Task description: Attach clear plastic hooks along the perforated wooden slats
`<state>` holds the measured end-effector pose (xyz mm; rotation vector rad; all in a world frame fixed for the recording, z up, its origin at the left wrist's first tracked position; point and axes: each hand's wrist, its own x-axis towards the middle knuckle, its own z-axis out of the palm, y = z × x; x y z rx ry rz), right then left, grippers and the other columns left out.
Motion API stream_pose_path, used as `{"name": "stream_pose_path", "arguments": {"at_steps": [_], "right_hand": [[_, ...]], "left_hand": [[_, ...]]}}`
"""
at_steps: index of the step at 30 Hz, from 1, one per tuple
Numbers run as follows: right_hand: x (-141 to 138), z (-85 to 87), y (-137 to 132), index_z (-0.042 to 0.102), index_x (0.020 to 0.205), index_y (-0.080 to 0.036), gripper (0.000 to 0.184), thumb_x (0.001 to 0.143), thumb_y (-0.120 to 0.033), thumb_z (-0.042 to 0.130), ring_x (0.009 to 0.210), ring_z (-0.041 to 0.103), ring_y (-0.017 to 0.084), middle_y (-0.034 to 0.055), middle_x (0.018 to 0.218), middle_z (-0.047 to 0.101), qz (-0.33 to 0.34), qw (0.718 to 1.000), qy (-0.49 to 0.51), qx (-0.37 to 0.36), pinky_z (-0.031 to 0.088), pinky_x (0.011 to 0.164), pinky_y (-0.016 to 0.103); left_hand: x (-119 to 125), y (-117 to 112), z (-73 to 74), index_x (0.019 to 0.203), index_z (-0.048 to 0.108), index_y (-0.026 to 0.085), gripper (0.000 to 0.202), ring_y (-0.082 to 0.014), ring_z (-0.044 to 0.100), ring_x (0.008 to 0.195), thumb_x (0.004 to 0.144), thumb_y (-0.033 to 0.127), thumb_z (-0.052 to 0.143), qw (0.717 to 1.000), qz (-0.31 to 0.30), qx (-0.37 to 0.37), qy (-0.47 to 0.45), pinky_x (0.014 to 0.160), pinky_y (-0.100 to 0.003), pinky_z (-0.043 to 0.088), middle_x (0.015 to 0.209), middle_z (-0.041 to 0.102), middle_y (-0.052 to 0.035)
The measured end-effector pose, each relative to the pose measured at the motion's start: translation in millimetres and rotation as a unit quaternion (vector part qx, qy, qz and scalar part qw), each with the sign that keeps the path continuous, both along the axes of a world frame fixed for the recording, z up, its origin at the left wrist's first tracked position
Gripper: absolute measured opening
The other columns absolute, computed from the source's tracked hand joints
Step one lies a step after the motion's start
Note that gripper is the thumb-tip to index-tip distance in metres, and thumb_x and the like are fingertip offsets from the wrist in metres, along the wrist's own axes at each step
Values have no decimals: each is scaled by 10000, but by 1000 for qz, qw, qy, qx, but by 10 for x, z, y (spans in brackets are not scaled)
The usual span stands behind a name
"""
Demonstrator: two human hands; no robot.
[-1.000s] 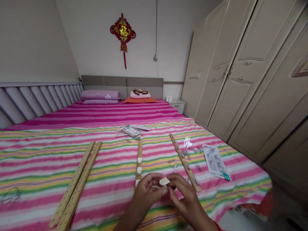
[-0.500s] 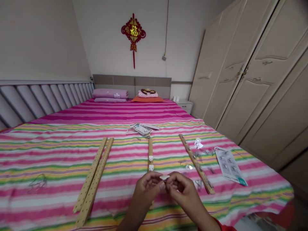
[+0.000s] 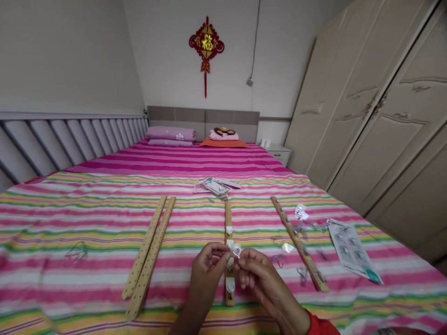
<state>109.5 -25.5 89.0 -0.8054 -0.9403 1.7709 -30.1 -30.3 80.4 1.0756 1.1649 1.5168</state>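
Note:
A small white adhesive hook (image 3: 237, 250) with a rounded back is pinched between the thumb and fingertips of my right hand (image 3: 260, 272). My left hand (image 3: 208, 270) is closed just left of it, thumb against fingers; whatever it pinches is too small to make out. Under and between the hands lies a narrow wooden strip (image 3: 228, 216) with several white hooks (image 3: 230, 284) in a row along it, some partly covered by my fingers. The held hook is above the strip's right edge.
Two drilled wooden strips (image 3: 148, 260) lie to the left near a tangle of clear plastic (image 3: 76, 252). A strip with metal hooks (image 3: 296, 239) lies right, beside loose hooks and a blister card (image 3: 354, 253). Opened packaging (image 3: 216, 186) sits beyond on the striped bedsheet (image 3: 87, 195).
My hands have drawn slightly apart; the white hook, earlier between both hands, is now in my right fingers. The view has shifted left, and lower hooks on the middle strip now show.

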Motion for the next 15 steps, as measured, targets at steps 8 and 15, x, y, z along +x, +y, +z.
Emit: {"name": "stream_pose_path", "arguments": {"at_steps": [8,15], "right_hand": [[133,77,129,536,677,-197,130,772,-109,518,594,491,122,-13,659,510,-57,799,-434,413,362,536,224],[69,182,122,580,821,-207,216,774,-18,487,588,521,118,10,768,557,-4,616,-601,509,344,500,209]], "left_hand": [[-57,12,-59,789,667,164,263,-150,635,673,622,353,745,1000,-3,-31,2,621,-236,517,695,677,-17],[10,34,-151,694,654,170,232,-143,636,603,588,348,757,999,1,-50,5,568,-216,502,620,665,-2]]}}
